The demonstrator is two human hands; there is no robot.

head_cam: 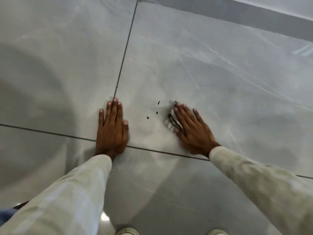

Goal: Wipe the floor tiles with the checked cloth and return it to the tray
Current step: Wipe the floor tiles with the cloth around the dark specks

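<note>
My right hand (191, 128) lies flat on a pale grey floor tile (220, 73), pressing down the checked cloth (171, 122). Only a blurred dark-and-white edge of the cloth shows at the hand's left side; the rest is hidden under the palm. Several small black marks (156, 112) dot the tile just left of the cloth. My left hand (112, 128) rests flat with fingers together on the floor, across a grout line, holding nothing. The tray is not in view.
Dark grout lines (125, 48) divide the large glossy tiles. A grey skirting band and white wall (254, 16) run along the top right. Two white shoe tips (127, 231) show at the bottom edge.
</note>
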